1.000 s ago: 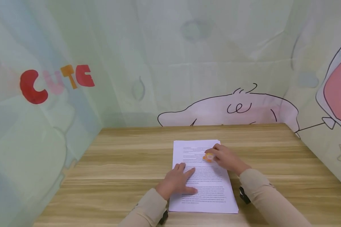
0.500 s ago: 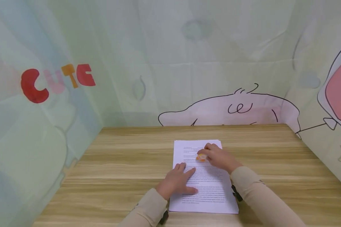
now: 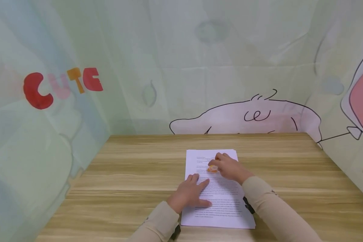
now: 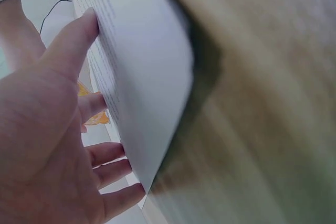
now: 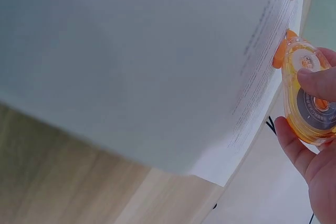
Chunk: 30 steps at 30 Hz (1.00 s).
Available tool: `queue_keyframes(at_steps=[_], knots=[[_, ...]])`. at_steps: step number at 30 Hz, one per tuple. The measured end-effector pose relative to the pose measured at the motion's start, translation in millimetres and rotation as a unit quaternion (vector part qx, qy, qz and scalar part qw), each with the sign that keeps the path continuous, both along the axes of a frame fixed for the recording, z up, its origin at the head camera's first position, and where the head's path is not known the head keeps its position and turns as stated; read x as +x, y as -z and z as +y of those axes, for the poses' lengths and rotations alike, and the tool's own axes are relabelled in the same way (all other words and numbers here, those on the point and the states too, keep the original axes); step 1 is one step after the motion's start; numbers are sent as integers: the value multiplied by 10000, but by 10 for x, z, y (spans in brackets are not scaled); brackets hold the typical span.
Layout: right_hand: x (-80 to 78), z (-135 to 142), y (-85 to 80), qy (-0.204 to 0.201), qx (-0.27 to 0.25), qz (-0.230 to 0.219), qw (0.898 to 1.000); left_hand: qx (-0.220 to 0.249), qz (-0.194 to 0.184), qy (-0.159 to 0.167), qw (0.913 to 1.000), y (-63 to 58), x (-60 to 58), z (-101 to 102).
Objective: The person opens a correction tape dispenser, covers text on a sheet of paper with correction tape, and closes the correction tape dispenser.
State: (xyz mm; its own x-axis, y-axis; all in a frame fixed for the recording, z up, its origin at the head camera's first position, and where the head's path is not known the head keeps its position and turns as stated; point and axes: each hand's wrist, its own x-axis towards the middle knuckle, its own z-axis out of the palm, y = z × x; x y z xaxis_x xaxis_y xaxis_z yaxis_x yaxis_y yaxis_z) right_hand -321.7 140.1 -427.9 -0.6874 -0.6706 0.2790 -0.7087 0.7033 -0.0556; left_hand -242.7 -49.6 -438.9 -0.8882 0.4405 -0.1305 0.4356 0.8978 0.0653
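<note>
A white sheet of printed paper (image 3: 222,216), seemingly the top of a thin stack, lies on the wooden table. My left hand (image 3: 188,194) rests on its left side with the fingers spread; in the left wrist view the fingertips (image 4: 115,153) touch the sheet. My right hand (image 3: 231,167) grips an orange see-through correction tape (image 3: 212,168) over the upper lines of text. Seen from the right wrist, the thumb lies on the face of the correction tape (image 5: 314,109), and its orange tip is right at the printed surface. The fingers behind its body are partly hidden.
The wood-grain table (image 3: 133,174) extends to both sides of the paper. Behind it hangs a pale curtain (image 3: 157,67) with cartoon drawings and coloured letters. Each sleeve has a dark device (image 3: 249,205) strapped under the wrist.
My right hand has slid left across the upper text with the correction tape, moving less in the last half second. The left hand stays in place on the paper.
</note>
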Motion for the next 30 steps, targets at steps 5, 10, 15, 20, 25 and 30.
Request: queue_keyframes(at_steps=[5, 10, 15, 20, 25, 30], knots=[[-19, -12, 23, 42, 77, -48, 9999, 2, -56, -44, 10000, -4, -2, 11], [-19, -15, 25, 45, 210, -29, 9998, -50, -87, -77, 9999, -12, 0, 15], [4, -37, -29, -104, 562, 112, 9983, -31, -117, -86, 9999, -37, 10, 20], [41, -64, -110, -192, 986, 122, 9949, -23, -83, -46, 10000, -56, 32, 18], [42, -58, -136, -207, 1267, 251, 9914, -49, -55, -42, 10000, -62, 33, 20], [33, -44, -139, -190, 1357, 286, 9902, -46, -106, -68, 9999, -59, 21, 28]])
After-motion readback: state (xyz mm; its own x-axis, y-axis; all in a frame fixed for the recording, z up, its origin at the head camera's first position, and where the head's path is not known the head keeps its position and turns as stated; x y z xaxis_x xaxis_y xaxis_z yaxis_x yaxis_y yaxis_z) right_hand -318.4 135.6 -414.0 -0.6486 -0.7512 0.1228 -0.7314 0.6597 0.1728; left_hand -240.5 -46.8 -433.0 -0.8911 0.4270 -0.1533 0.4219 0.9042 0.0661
